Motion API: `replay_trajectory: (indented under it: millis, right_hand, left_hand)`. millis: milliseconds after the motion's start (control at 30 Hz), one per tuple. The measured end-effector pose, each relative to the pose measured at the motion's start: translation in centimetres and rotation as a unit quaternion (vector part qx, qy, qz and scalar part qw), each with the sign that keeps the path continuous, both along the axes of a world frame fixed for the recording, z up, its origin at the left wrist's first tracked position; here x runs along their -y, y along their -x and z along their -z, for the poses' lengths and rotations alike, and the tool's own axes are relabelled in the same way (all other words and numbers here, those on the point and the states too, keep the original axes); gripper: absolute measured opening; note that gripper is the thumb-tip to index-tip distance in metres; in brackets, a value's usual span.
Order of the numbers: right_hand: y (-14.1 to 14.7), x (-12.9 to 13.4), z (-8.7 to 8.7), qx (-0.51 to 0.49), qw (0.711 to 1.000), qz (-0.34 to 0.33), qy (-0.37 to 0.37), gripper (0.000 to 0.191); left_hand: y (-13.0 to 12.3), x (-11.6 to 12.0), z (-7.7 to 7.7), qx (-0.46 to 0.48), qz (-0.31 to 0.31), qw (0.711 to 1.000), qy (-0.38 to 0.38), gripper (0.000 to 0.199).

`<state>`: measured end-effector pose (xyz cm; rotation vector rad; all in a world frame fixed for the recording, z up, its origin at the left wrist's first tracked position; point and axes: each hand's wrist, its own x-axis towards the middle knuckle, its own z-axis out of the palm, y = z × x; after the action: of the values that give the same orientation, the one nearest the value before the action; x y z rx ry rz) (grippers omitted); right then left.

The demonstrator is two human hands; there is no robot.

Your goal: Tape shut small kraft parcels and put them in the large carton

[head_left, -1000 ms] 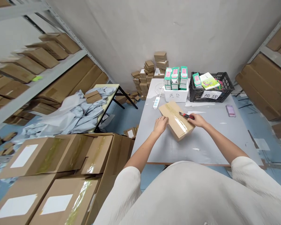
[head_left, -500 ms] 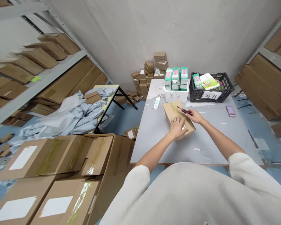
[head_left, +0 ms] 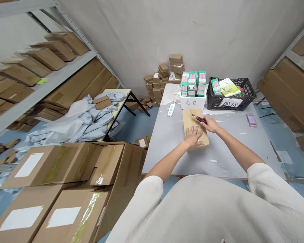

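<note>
A brown cardboard box [head_left: 189, 118] lies on the grey table [head_left: 164, 148], its long side running away from me. My left hand [head_left: 192, 137] rests on its near part with the fingers spread. Over the box's right side, my right hand [head_left: 209, 125] is closed round a red and black cutter [head_left: 200, 119], whose tip points left above the far half of the box.
Behind the box stand a white bin [head_left: 192, 103] of green and pink boxes and a black crate [head_left: 231, 101] with booklets. A power strip [head_left: 171, 110] lies left, a phone [head_left: 251, 120] right. Large cartons [head_left: 111, 165] stand at the left front.
The box has turned so that it lies straighter on the table. My left hand has stayed on it, and the cutter is still in my right hand.
</note>
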<state>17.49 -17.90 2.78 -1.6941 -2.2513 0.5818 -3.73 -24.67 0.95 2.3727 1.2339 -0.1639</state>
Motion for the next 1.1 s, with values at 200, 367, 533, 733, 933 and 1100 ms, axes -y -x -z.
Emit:
replay_trajectory:
  millis: [200, 367, 533, 733, 933, 1100]
  right_hand:
    - [-2.4, -1.2, 0.4, 0.004, 0.999, 0.050, 0.000, 0.048]
    - [-3.7, -1.0, 1.2, -0.003, 0.999, 0.036, 0.011, 0.048]
    - [-3.5, -1.2, 1.4, -0.007, 0.999, 0.033, 0.009, 0.052]
    - [-3.6, -1.2, 1.2, 0.006, 0.998, 0.065, 0.008, 0.044]
    - [-3.4, 1.7, 0.5, 0.024, 0.998, 0.058, 0.001, 0.043]
    - [-2.3, 4.2, -0.2, -0.018, 0.996, 0.088, 0.022, 0.040]
  left_hand:
    - [1.7, -1.9, -1.2, -0.027, 0.137, 0.989, 0.038, 0.105]
    - [2.3, -2.3, -2.5, -0.039, 0.156, 0.986, 0.037, 0.105]
    - [-0.9, 0.8, -2.5, 0.004, 0.016, 0.999, -0.038, 0.077]
    - [-1.5, 2.1, -1.5, -0.029, -0.028, 0.997, -0.069, 0.092]
    - [4.4, -1.5, -2.1, -0.041, 0.034, 0.998, -0.023, 0.102]
    - [6.1, -2.3, -2.6, 0.002, 0.003, 0.998, -0.058, 0.087]
